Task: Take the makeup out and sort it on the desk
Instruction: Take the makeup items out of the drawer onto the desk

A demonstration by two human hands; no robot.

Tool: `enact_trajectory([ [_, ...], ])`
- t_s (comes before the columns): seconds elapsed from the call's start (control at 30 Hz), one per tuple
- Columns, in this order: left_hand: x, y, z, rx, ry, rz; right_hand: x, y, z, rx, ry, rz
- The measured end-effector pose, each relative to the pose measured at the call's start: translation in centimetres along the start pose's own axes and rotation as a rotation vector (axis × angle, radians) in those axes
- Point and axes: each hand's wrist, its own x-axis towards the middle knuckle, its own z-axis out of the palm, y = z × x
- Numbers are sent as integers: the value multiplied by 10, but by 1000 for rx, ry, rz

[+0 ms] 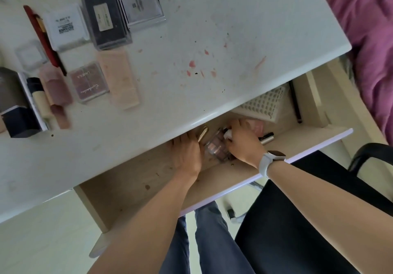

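Head view: fetching step in hand, both arms reaching into the open drawer (pixel 131 190) beneath the white desk (pixel 212 39). Left hand (pixel 187 152) lying flat on the drawer floor, fingers straight and pushed back under the desk edge, gripping nothing visible, just beside a slim gold tube (pixel 202 134). Right hand (pixel 242 141), white watch at the wrist, curled over a small white-and-dark item (pixel 227 134), apparently closing on it; exact grip partly hidden by the knuckles. Between the two hands, a small mauve eyeshadow palette (pixel 217 147) resting on the drawer floor. Behind the right hand, a pink compact (pixel 256 125), a dark tube (pixel 266 137), a white perforated basket (pixel 265 105) and a thin black pencil (pixel 295 103) at the back right. Already laid out on the desk's left part: a dark palette (pixel 106 18), white-labelled boxes (pixel 67 25), a pale pink palette (pixel 119 78), a square mauve compact (pixel 89 81), a red pencil (pixel 42 37), foundation tubes (pixel 40 99). Judged roughly midway: several pieces out, several left in the drawer. Next move likely calling for a firm pinch, a lift clear of the desk lip, then placement beside like items on the left.
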Motion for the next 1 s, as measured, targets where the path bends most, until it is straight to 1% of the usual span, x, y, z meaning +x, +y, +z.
enact_trajectory([
  [0.07,3,5,-10,14,48,43,2,-2,-1,-2,-17,31],
  [0.13,7,11,-20,28,39,68,4,-4,-1,-3,-40,47],
  [0.2,11,13,-23,-21,53,71,6,-5,0,-3,-51,66],
  [0.27,12,13,-23,-81,85,119,6,-6,2,20,-48,75],
  [0.33,17,17,-28,-53,125,121,6,-7,4,38,-41,69],
  [0.37,18,18,-29,12,113,118,6,-6,4,56,-43,69],
  [0.4,20,19,-26,44,44,95,6,-5,4,94,-45,77],
  [0.47,23,20,-15,14,-96,108,6,-1,3,211,-38,100],
  [0.53,25,19,-7,-44,-92,82,4,3,0,306,-13,114],
  [0.6,26,17,-6,-71,-65,80,3,6,-4,351,1,127],
  [0.67,28,16,-5,-75,-53,126,3,10,-7,358,-1,133],
  [0.8,22,5,-10,129,-119,266,0,17,-13,384,14,134],
  [0.87,10,-4,-14,250,-58,329,-3,17,-15,404,40,144],
  [0.93,-1,-11,-14,281,35,391,-4,18,-15,413,46,150],
  [1.0,-9,-17,-7,250,16,444,-3,19,-13,428,31,150],
])
